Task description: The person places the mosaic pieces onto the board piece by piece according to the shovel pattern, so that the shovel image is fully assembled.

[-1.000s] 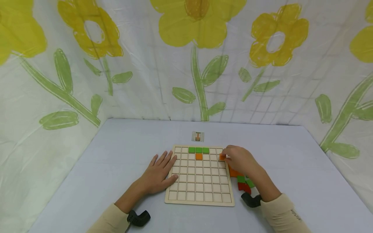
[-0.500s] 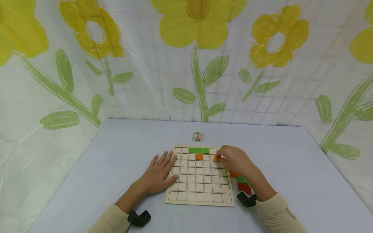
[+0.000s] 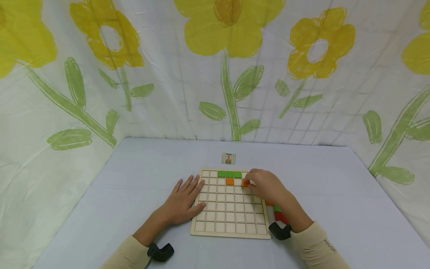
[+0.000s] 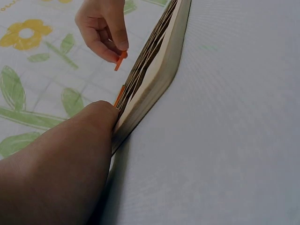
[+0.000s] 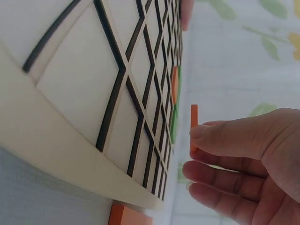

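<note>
My right hand point(image 3: 267, 185) pinches an orange square tile point(image 5: 194, 123) between thumb and fingers, held just above the upper right part of a wooden grid board point(image 3: 220, 226). In the right wrist view the tile stands off the board's surface. My left hand point(image 3: 181, 200) lies flat with fingers spread, its fingertips and thumb on the board's left edge. Three green tiles point(image 3: 229, 174) sit side by side in the board's top row. Below the middle one, another orange tile point(image 3: 230, 181) fills a cell.
Loose red pieces point(image 3: 279, 216), with green and orange ones, lie right of the board, partly hidden by my right forearm. A small pattern card point(image 3: 228, 158) lies behind the board on the white table point(image 3: 151, 157). A flower-painted curtain point(image 3: 161, 97) hangs behind.
My right hand has moved left over the board with the orange tile, from its right edge toward the seated orange tile. The left hand has stayed in place.
</note>
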`<state>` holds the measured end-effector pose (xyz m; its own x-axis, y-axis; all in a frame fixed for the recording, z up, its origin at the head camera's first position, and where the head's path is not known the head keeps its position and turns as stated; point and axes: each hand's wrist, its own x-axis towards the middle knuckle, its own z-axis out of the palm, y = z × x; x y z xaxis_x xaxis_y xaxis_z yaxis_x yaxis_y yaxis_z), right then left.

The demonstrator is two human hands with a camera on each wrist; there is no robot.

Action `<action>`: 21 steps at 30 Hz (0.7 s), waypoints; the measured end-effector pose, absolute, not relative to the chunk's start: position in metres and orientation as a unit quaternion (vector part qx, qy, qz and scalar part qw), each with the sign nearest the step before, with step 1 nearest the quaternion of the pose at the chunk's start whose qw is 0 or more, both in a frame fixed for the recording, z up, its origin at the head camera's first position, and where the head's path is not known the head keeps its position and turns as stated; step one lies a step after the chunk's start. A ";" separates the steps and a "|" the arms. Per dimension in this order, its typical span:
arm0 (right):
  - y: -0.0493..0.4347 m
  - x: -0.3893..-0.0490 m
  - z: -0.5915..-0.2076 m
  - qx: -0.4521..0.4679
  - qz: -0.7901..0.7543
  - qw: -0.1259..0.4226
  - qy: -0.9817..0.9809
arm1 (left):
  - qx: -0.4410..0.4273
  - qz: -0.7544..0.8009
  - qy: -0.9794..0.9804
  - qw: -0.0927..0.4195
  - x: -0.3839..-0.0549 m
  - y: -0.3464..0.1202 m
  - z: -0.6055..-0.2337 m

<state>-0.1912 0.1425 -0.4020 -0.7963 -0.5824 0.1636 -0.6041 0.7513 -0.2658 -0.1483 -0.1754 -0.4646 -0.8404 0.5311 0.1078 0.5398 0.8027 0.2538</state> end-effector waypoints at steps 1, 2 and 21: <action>0.142 -0.191 -0.402 0.321 0.157 0.036 -0.933 | -0.282 -0.138 -0.949 0.015 -0.148 -0.175 -0.464; 0.141 -0.191 -0.403 0.324 0.159 0.037 -0.932 | -0.281 -0.137 -0.950 0.014 -0.148 -0.175 -0.464; 0.122 -0.190 -0.410 0.330 0.158 0.019 -0.930 | -0.278 -0.133 -0.951 0.010 -0.148 -0.175 -0.464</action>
